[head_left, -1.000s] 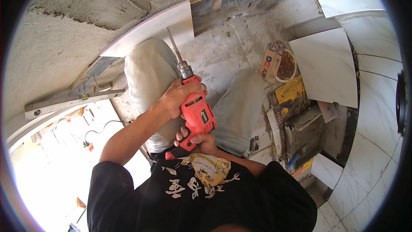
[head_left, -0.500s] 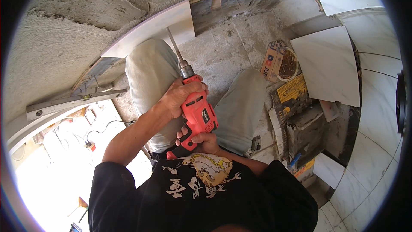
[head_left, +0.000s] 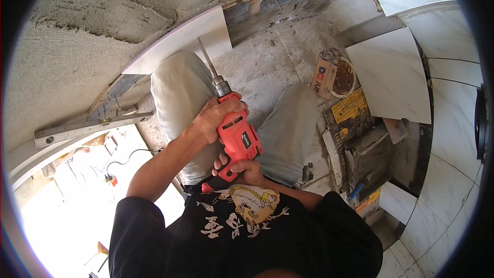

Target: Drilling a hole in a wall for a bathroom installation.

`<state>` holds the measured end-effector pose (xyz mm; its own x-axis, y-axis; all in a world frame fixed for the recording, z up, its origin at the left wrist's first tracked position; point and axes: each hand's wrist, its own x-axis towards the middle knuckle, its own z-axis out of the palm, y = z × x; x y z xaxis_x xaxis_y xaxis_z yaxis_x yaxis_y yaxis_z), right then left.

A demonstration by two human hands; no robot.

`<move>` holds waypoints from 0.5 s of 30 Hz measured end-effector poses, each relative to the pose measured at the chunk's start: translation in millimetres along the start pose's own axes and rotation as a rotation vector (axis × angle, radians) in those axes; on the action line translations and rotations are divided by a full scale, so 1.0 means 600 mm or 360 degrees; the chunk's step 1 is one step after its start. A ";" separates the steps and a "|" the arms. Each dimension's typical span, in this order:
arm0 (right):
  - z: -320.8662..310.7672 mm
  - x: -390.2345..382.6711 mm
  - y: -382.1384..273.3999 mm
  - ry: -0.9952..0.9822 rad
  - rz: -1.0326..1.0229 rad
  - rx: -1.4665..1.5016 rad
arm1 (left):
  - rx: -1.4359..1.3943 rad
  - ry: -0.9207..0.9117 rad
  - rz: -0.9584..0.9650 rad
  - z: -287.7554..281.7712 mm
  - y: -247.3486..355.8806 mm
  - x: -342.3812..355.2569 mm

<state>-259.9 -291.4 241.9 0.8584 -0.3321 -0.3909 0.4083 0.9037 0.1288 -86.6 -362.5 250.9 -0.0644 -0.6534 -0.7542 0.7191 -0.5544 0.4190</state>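
A red electric drill [head_left: 238,136] lies across my lap, its long bit [head_left: 207,57] angled up and away to the left. My left hand [head_left: 214,118] wraps round the front of its body, just behind the metal chuck [head_left: 222,85]. Round the rear handle by my belly, my right hand [head_left: 246,171] is closed, fingertips showing on the handle's left side. The bit's tip overlaps a pale tile [head_left: 208,36] set against the rough wall; I cannot tell whether they touch.
Left of my knee lies a spirit level [head_left: 92,127]. To the right are an opened cardboard box [head_left: 325,74], a large white tile [head_left: 393,72], and a mortar-stained trough [head_left: 370,149] beside a blue-handled tool [head_left: 355,192]. A cord with a plug [head_left: 111,179] lies at the left.
The view has shifted slightly. Both hands keep the same hold on the drill, which stays in nearly the same position.
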 end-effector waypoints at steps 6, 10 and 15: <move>0.003 0.001 0.000 0.0006 -0.0005 -0.0012 | 0.0004 0.0006 0.0011 0.002 0.001 -0.002; 0.006 0.001 -0.001 0.0007 0.0009 -0.0011 | 0.0009 0.0011 0.0004 0.002 0.002 -0.002; 0.004 0.000 0.000 0.0022 0.0005 -0.0011 | 0.0000 0.0000 -0.0001 -0.001 0.000 -0.001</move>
<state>-258.9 -291.9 244.0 0.8552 -0.3256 -0.4032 0.4035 0.9066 0.1239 -86.2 -361.8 250.9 -0.0646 -0.6530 -0.7546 0.7191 -0.5547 0.4185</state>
